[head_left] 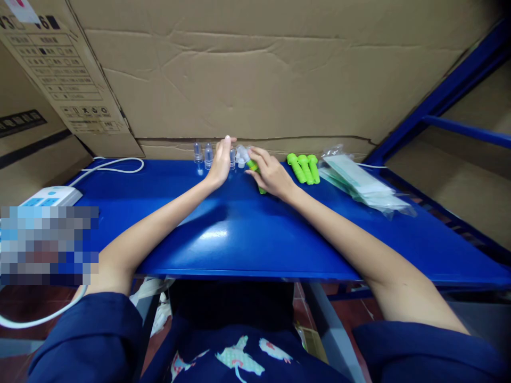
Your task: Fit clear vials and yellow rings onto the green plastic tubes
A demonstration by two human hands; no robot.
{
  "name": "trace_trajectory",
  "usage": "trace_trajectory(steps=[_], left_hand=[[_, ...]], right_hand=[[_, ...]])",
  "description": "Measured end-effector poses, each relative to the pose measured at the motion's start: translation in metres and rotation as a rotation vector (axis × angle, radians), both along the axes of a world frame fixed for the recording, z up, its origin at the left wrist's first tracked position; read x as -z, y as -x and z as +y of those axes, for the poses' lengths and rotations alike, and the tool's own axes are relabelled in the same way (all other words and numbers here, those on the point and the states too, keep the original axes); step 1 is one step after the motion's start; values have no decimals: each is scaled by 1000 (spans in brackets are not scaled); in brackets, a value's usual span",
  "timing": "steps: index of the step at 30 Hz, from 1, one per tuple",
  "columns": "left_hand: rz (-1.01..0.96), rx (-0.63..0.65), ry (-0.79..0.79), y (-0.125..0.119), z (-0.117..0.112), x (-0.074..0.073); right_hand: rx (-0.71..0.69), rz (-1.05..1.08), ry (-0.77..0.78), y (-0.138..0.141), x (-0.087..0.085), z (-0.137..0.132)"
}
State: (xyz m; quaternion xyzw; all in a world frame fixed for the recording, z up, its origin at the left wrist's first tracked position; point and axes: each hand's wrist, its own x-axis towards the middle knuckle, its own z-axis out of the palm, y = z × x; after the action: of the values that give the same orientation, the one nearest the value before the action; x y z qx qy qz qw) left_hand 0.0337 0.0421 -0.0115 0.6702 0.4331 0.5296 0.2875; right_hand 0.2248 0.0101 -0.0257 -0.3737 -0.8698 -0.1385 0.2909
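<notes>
My right hand (268, 169) is closed around a green tube-shaped piece (261, 190), with a clear plastic cap (242, 153) at its upper end. My left hand (221, 164) is just left of it, palm turned inward and fingers stretched out, apparently holding nothing. Clear plastic cups (208, 156) stand upright on the blue table (215, 234) beside my left hand, one partly hidden behind its fingers. To the right of my right hand lie three bright green plastic handles (306, 170), side by side.
At the right rests a stack of clear plastic bags with pale green contents (359, 183). A white power strip (51, 198) with a white cable (115, 164) sits at the left. Large cardboard (239, 80) walls the back; a blue metal frame (435, 96) slants on the right.
</notes>
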Motion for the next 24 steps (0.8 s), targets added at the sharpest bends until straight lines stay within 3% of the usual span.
trace_trajectory(steps=[4,8,14,24], left_hand=[[29,-17,-73,1,-4,0],[31,2,-105,-1,-5,-1],[21,13,-103,-1,-2,-1],[82,39,-23,0,-7,-2]], right_hand=[[142,219,9,-25,-3,17],[316,365,40,-52,6,38],[525,414,212,-73,24,54],[307,496,356,-81,40,65]])
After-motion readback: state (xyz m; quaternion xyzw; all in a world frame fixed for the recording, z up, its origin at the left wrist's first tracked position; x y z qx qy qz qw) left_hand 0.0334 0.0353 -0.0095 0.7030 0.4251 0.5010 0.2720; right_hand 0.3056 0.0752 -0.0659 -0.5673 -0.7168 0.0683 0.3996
